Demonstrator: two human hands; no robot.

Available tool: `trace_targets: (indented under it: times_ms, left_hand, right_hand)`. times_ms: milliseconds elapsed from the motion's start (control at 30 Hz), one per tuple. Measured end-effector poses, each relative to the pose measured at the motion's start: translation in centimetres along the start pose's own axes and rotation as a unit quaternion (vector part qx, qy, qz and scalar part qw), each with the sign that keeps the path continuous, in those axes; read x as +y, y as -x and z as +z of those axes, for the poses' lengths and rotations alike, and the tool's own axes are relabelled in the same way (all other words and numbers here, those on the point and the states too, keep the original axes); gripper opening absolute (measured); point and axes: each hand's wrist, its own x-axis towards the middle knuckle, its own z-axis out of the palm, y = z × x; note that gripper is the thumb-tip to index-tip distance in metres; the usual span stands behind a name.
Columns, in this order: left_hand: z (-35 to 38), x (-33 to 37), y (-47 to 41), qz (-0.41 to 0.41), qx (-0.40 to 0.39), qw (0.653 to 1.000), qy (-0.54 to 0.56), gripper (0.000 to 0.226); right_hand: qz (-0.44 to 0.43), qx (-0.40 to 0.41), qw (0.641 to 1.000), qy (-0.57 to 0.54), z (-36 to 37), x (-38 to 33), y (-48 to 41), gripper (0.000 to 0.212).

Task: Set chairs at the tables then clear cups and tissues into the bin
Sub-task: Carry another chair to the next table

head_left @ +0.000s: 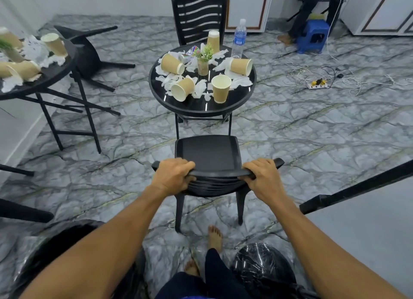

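Left hand (173, 177) and right hand (261, 179) both grip the top rail of a black plastic chair (206, 153), fingers curled over the front edge, one hand near each end of the rail. The chair stands upright on the marble-pattern floor (312, 146), seat facing the round black table (201, 109), its front edge just beside the table legs and not tucked under. On the tabletop: one paper cup (220, 88) upright near the front edge, three tan cups on their sides (182, 88) (172, 64) (241, 67), one cup upside down (213, 40) at the far side, crumpled white tissues (199, 88) scattered among them, and a small potted plant (203, 62) in the middle. A water bottle (239, 39) stands at the far right rim. A second black chair (199, 15) stands upright beyond the table. At left, another black table (55, 75) holds more cups and tissues, with an overturned chair (89, 53) lying behind it. A blue stool (312, 37) and a power strip (316, 85) with cables are at the right. A shiny black plastic bag (263, 267) sits by the person's bare feet.
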Motion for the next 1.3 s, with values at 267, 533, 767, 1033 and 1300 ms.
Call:
trace_targets:
  times_ms: [267, 533, 767, 1033, 1300]
  left_hand:
    - [-0.2, -0.1, -0.2, -0.025, -0.040, 0.999, -0.028, 0.038]
    - [-0.6, 1.4, 1.0, -0.069, -0.037, 0.997, 0.004, 0.049]
    - [-0.9, 1.4, 1.5, -0.114, -0.061, 0.989, 0.067, 0.069]
    - [-1.6, -1.9, 0.3, -0.010, -0.075, 0.997, -0.028, 0.042]
    - [-3.3, -3.2, -0.4, 0.006, -0.082, 0.995, -0.049, 0.041]
  right_hand:
    - [0.027, -0.094, 0.995, 0.030, -1.9, -1.0, -1.3, 0.065]
    - [0.053, -0.108, 0.993, -0.002, -2.7, -2.4, -0.8, 0.066]
    - [0.070, -0.100, 0.993, -0.012, -2.7, -3.1, -0.5, 0.070]
    - [0.062, -0.070, 0.995, -0.019, -1.8, -4.4, -0.9, 0.061]
    - [-0.043, -0.042, 0.997, 0.039, -1.1, -3.3, -3.0, 0.038]
